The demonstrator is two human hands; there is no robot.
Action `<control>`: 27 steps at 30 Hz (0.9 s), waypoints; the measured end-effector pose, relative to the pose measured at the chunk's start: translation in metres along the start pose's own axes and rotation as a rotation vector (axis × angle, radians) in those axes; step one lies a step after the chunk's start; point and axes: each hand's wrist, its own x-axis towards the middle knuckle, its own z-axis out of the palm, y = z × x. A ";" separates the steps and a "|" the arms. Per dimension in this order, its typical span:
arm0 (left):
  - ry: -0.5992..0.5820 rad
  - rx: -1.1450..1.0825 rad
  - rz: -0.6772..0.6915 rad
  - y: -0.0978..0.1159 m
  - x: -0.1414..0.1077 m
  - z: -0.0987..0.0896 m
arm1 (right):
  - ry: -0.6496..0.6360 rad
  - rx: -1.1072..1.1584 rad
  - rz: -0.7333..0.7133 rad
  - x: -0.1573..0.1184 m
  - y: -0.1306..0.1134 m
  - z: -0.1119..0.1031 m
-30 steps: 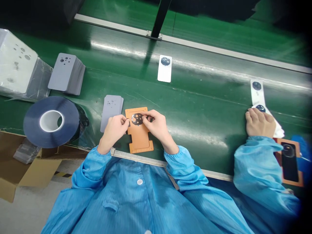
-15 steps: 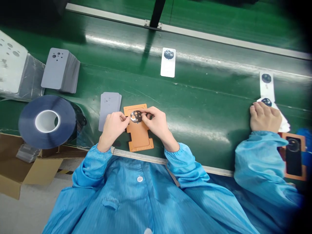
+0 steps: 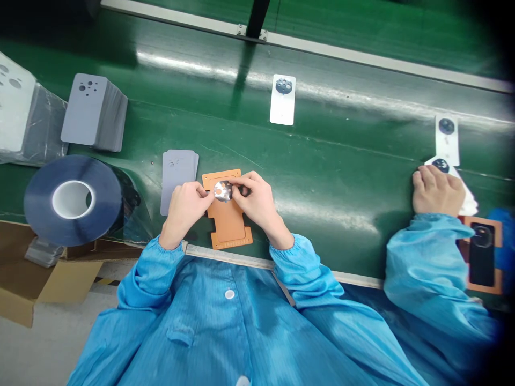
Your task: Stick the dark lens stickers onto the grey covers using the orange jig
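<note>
A round, shiny film piece with several holes is held between my two hands over the upper part of an orange fixture plate. My left hand pinches the film's left edge, thumb and forefinger together. Opposite it, my right hand grips the right edge in a pinch. The fixture lies flat near the bench's front edge, with cut-outs along its sides. Just left of it, grey phone-shaped sheets lie in a small pile, partly behind my left hand.
To the left stand a stack of grey sheets, a wrapped stack, a large film roll and an open carton. A white sheet lies ahead. At right, a co-worker's hand rests on white sheets.
The film piece has tilted and now reflects brightly, where it looked darker before. Both my hands keep their pinches with only slight movement. The whole view has shifted a little.
</note>
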 end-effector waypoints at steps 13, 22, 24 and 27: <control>-0.023 -0.010 -0.005 0.000 0.000 -0.001 | -0.085 -0.147 -0.032 0.000 0.003 -0.004; -0.029 -0.012 -0.014 0.000 0.000 -0.001 | -0.227 -0.191 -0.038 0.006 0.006 -0.018; -0.031 -0.006 -0.025 0.001 0.000 -0.002 | -0.253 -0.080 -0.013 0.009 0.015 -0.022; -0.026 -0.006 -0.030 0.001 0.000 -0.002 | -0.193 0.023 0.034 0.011 0.025 -0.026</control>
